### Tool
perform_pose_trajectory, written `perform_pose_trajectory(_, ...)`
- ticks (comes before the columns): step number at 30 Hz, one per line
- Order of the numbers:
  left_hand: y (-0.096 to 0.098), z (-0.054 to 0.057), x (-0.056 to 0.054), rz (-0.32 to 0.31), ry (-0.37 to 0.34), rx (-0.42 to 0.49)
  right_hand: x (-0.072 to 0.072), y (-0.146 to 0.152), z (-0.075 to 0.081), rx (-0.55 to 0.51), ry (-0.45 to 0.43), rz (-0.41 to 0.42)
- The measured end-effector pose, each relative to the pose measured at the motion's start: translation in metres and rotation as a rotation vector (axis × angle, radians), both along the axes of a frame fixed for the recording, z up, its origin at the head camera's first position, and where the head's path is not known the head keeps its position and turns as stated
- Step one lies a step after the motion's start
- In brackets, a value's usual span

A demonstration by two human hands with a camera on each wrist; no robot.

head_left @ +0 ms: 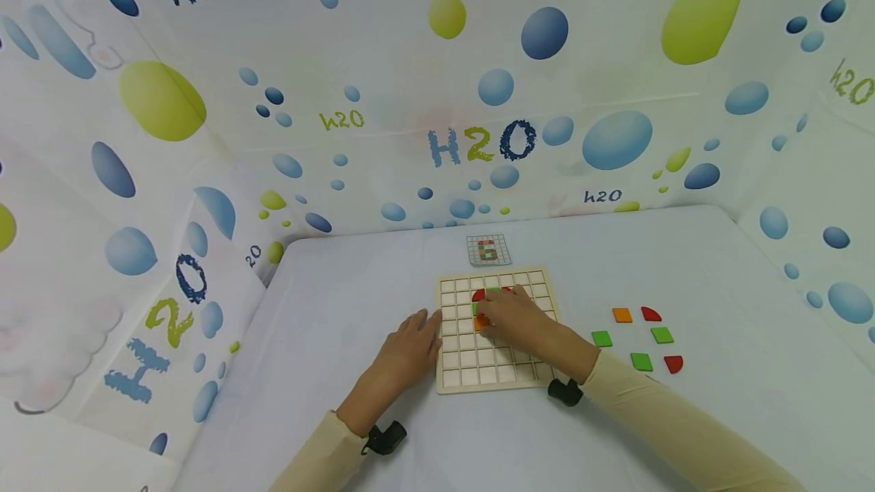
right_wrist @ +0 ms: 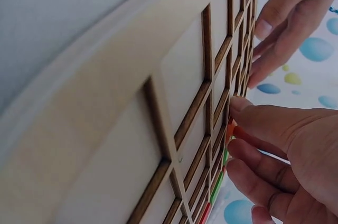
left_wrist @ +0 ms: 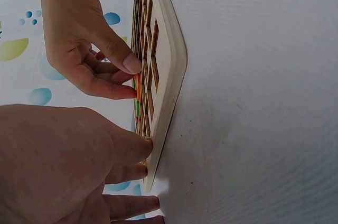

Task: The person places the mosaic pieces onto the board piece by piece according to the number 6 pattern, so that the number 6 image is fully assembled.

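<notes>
Two cream sleeves (head_left: 321, 458) enter from the bottom edge, left of centre and at lower right, each forearm slanting inward above a black wrist camera (head_left: 386, 439). The left hand (head_left: 410, 348), just below mid-frame, lies palm down with its fingers extended and slightly apart; in the left wrist view its thumb and forefinger touch the board's edge, and the other fingers reach the white cloth (head_left: 342, 287). The wooden grid board (head_left: 472, 380) lies flat right of the frame's centre. At lower right, six loose tiles (head_left: 641, 361), green, red and orange, lie scattered beside the right forearm. The right hand (head_left: 519, 321) arches over the board's upper middle, wrist bent down, thumb and forefinger pinching an orange tile (head_left: 481, 323) at a cell, remaining fingers curled. Red and green tiles (head_left: 478, 295) sit in cells just beyond its fingertips. Farther up, a patterned card (head_left: 488, 250) lies before the printed backdrop (head_left: 383, 97).
</notes>
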State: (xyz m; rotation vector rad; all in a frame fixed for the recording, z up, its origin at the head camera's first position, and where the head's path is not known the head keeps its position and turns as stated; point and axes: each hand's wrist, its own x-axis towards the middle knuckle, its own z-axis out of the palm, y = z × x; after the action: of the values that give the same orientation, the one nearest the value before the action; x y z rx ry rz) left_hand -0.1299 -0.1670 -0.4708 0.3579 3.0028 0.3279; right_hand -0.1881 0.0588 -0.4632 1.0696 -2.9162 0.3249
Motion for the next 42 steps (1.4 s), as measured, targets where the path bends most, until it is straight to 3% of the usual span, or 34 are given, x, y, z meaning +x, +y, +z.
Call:
perform_pose_trajectory(9,0.0,0.002,0.0,0.008,-0.019,0.007,0.001,0.003,-0.001,-0.03,0.02,0.019)
perform_pose_trajectory(17,0.0,0.001,0.001,0.004,-0.009,0.016,0.002,0.02,0.006,-0.04,-0.071,-0.014)
perform_pose_trajectory(26,0.001,0.001,0.0,-0.004,-0.001,0.0,-0.005,0.085,0.019,-0.109,-0.144,-0.147)
perform_pose_trajectory(32,0.001,0.002,-0.001,-0.002,-0.007,-0.001,-0.004,0.137,0.019,-0.173,-0.138,-0.214)
perform_pose_trajectory(39,0.001,0.002,0.001,0.004,-0.012,0.02,0.001,0.179,0.018,-0.213,-0.264,-0.324)
perform_pose_trajectory(42,0.001,0.001,0.0,0.006,-0.011,0.018,0.004,0.191,0.014,-0.193,-0.273,-0.357)
